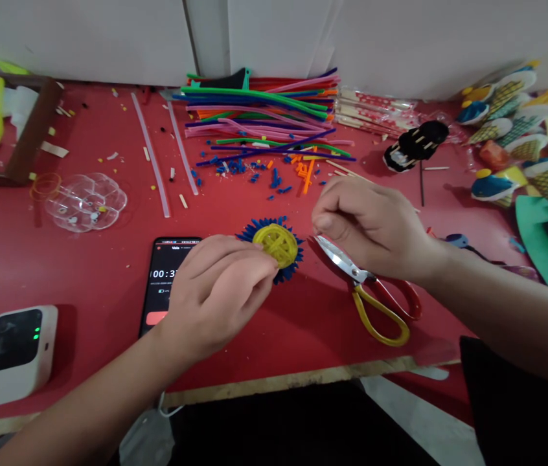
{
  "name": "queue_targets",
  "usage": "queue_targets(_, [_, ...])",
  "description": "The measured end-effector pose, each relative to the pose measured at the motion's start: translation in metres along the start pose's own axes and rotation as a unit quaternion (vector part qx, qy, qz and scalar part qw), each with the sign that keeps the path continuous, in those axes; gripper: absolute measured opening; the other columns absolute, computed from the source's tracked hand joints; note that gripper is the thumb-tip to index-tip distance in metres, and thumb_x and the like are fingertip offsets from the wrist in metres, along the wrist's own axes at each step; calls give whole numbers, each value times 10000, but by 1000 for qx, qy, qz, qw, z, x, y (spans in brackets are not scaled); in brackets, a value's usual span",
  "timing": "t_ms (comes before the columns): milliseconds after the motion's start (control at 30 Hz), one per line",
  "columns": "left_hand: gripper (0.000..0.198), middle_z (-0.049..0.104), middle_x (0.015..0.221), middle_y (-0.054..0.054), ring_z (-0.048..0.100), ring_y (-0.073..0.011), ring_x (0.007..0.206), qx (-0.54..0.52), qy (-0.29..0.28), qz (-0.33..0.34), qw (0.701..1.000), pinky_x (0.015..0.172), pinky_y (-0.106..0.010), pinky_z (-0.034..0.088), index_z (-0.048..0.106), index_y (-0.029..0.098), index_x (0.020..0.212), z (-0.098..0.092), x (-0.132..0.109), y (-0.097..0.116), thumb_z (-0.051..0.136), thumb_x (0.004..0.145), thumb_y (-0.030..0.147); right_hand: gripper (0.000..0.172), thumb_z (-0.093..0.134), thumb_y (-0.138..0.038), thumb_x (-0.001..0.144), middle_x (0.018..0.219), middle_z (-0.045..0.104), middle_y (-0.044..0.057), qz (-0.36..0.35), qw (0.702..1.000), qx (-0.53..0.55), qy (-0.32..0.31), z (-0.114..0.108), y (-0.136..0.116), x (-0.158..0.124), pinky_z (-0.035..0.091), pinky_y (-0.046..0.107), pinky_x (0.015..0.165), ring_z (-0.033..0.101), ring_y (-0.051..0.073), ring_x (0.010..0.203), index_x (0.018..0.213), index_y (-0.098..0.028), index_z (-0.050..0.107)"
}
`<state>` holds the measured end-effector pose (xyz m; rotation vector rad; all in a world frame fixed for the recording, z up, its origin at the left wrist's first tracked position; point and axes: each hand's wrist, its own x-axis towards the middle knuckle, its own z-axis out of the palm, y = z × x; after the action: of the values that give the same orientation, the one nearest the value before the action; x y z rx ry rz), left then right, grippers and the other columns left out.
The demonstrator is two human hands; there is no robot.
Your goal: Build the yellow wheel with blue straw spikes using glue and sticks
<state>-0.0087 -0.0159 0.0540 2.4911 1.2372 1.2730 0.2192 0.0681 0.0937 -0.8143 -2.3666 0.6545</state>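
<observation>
My left hand [223, 285] is closed on the edge of a round yellow and blue pipe-cleaner flower [278, 246]. Its yellow coiled centre faces up, and blue pointed tips ring it. To the right, my right hand [371, 223] hovers with thumb and forefinger pinched together; whatever lies between them is too small or hidden to name. Just below that hand, scissors [359, 275] with one red and one yellow handle lie on the red table [254, 336], blades slightly under the fingers. A phone [160, 278] showing a timer is partly covered by my left hand.
Behind my hands lies a pile of coloured pipe cleaners [264, 107], with blue and orange clippings [239, 165] before it. A clear bead case [87, 202] and white device [16, 356] stand left. A black figure [417, 144] and cone-shaped crafts [512, 123] are at right.
</observation>
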Motion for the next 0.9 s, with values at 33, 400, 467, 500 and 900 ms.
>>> queue_targets(33, [179,780,925,-13,751,-209,862,-3,-3,-6,1000,780,-412,635,644,258,990,0,1,0,708,874,138,193,579,-287,959,729,629,12,38,999,21,4,1,-3,-1,473,306,604,566,140,657,777,-229,596])
queue_targets(400, [172,749,967,-56,685,-204,968,-45,-21,-49,998,909,-361,578,653,176,1029,-2,-2,0,708,866,177,188,691,-348,924,679,714,-13,203,920,296,157,24,-30,-27,559,216,516,664,98,550,811,-200,665])
queue_targets(467, [167,745,983,-52,673,-201,1001,-61,-23,-59,996,924,-349,564,639,179,1039,-3,-3,1,681,878,166,296,646,-426,952,629,679,-21,217,920,284,159,25,-31,-26,529,208,478,627,89,506,758,-204,618])
queue_targets(500, [162,743,998,-49,667,-197,1014,-69,-28,-67,995,936,-344,555,633,183,1043,-4,-3,2,662,885,156,332,627,-452,960,604,661,-25,224,922,272,158,24,-32,-24,512,204,460,607,86,485,740,-205,601])
queue_targets(900, [666,684,1174,-52,544,-219,1118,-198,-58,-120,971,1031,-416,459,425,233,1467,-8,-6,1,589,842,75,55,773,-197,862,863,775,13,-95,968,-9,233,36,-38,-3,617,292,717,734,151,794,885,-241,750])
